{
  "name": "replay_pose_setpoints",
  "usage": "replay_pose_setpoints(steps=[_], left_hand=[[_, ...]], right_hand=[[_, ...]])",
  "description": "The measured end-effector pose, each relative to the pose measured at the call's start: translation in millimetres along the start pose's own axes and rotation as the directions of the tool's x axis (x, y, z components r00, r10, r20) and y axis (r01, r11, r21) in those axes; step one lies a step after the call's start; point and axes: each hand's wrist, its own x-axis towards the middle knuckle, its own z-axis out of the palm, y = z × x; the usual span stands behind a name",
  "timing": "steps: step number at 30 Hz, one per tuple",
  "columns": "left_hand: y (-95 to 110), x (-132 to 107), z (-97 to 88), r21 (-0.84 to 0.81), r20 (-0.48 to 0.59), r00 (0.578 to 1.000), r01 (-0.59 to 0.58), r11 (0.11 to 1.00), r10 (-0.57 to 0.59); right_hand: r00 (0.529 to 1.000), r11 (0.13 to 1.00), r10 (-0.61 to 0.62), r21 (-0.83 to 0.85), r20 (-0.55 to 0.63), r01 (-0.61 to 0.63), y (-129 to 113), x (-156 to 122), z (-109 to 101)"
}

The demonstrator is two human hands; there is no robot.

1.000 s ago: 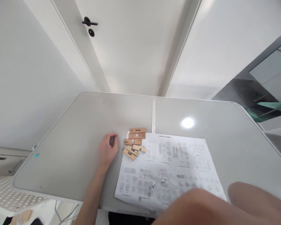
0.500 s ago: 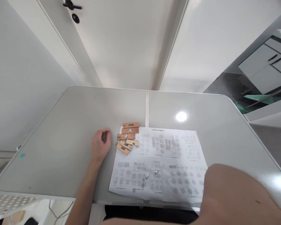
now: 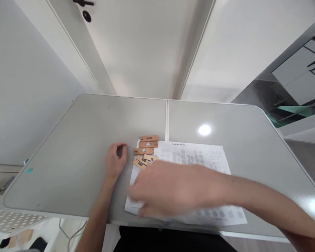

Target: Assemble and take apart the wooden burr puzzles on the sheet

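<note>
My left hand (image 3: 116, 159) rests on its side on the table, left of the wooden pieces. Its fingers curl round toward the thumb, leaving a small hollow in which nothing shows. My right hand (image 3: 162, 187), smeared by motion, reaches across above the printed sheet (image 3: 215, 159). Its fingers point left and I cannot make out whether they hold anything. Near the sheet's upper left corner lie flat wooden puzzle pieces: darker ones with cut-out slots (image 3: 148, 144) in a column, and lighter notched ones (image 3: 141, 161) below, partly hidden by my right hand.
The grey folding table (image 3: 76, 147) has a seam (image 3: 167, 119) down its middle. Behind it stands a white door (image 3: 141, 45) with a black handle. A white perforated basket (image 3: 21, 217) and a cable (image 3: 68, 236) are below the left front edge.
My right arm has swung in from the lower right, and the hand now covers the middle of the sheet and some pieces. My left hand keeps its place and curl. The view has shifted slightly.
</note>
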Motion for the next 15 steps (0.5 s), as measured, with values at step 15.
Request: replay_pose_setpoints(steps=[15], left_hand=[[-3.2, -0.6, -3.0, -0.037, -0.015, 1.000, -0.021, 0.999, 0.020]], right_hand=[[0.971, 0.939, 0.215, -0.251, -0.103, -0.234, 156.7, 64.5, 14.3]])
